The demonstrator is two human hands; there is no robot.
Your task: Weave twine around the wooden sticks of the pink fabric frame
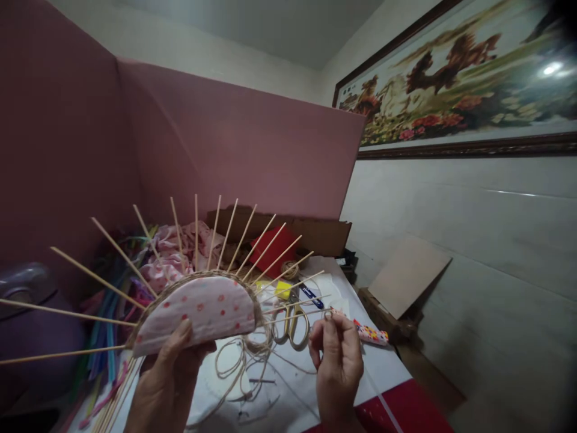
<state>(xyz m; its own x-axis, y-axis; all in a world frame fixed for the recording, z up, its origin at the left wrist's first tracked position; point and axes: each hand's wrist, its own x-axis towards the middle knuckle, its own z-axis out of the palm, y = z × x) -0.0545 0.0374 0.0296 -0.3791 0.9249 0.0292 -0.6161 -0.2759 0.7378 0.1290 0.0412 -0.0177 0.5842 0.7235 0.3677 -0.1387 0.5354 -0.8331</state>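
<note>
My left hand grips a half-round piece covered in pale pink fabric with reddish dots, thumb on its front face. Braided twine edges its curved top, and thin wooden sticks fan out from that edge. At the right, my right hand has thumb and fingers pinched together near the tip of one of the lower sticks. Something small and pale shows at the fingertips, too small to name. Loose twine lies in loops below the piece, beside gold-handled scissors.
A white-topped table carries a red piece, a yellow item, a blue-handled tool and a twine coil. Crumpled pink fabric and colored strips lie left. Pink panels stand behind; a cardboard sheet leans right.
</note>
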